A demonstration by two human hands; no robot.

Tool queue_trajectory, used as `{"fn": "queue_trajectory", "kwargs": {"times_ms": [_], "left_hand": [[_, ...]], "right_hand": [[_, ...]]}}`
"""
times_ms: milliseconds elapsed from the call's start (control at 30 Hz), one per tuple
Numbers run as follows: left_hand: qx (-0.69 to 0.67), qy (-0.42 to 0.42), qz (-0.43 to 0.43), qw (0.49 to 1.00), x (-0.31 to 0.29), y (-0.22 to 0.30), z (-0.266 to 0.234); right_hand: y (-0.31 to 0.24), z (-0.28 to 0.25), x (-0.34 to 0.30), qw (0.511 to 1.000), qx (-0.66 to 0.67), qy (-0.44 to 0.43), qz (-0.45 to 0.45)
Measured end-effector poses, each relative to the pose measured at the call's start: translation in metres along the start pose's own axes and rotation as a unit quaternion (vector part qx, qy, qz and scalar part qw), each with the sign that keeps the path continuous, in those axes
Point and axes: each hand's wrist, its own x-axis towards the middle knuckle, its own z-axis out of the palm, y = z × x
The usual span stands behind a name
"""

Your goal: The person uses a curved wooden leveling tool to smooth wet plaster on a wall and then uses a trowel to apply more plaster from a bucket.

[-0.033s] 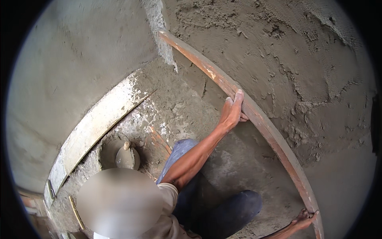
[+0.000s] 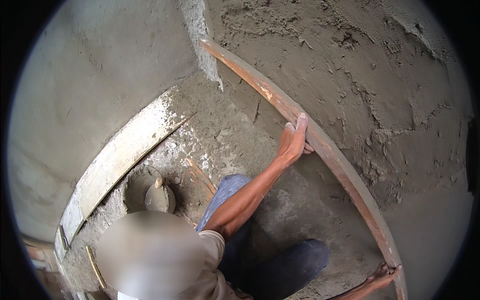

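A long wooden straightedge, reddish on its near face and caked grey along its edge, runs from the far wall corner to the lower right. It appears to lie against the wet mortar wall. About mid-length, my left hand grips it with fingers wrapped round the edge. Near its lower end my right hand is closed on it too, and part of that arm is outside the picture.
A mortar-stained bucket holds a grey tool with a wooden handle. Behind it a long pale board lies along the left wall. Splintered wood strips lie near my knee. A blurred patch hides the lower left.
My left hand and forearm have shifted very slightly to the right, still gripping the straightedge. My right hand has barely moved.
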Motion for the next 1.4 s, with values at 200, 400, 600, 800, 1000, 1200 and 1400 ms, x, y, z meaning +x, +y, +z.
{"fn": "queue_trajectory", "kwargs": {"times_ms": [200, 400, 600, 800, 1000, 1200, 1400], "left_hand": [[-0.031, 0.001, -0.015, 0.999, 0.016, 0.002, -0.007], [0.035, 0.067, -0.055, 0.996, 0.076, 0.008, -0.061], [0.100, 0.076, -0.102, 0.987, 0.143, 0.004, -0.165], [-0.020, -0.020, -0.046, 0.999, 0.057, 0.000, -0.031], [0.010, 0.018, -0.040, 0.999, 0.049, 0.006, -0.042], [0.136, 0.064, -0.134, 0.980, 0.153, 0.047, -0.170], [0.054, -0.012, -0.080, 0.995, 0.108, 0.025, -0.110]], "right_hand": [[-0.014, 0.032, -0.013, 0.999, -0.014, -0.001, -0.029], [0.045, 0.072, -0.057, 1.000, -0.022, -0.016, -0.006], [0.081, 0.130, -0.154, 0.993, -0.031, -0.108, 0.029], [0.013, 0.053, -0.041, 0.999, -0.020, -0.045, -0.009], [0.030, 0.037, -0.031, 0.998, -0.025, -0.052, -0.015], [0.076, 0.140, -0.170, 0.992, -0.075, -0.087, 0.051], [0.047, 0.101, -0.110, 0.995, -0.042, -0.093, 0.019]]}}
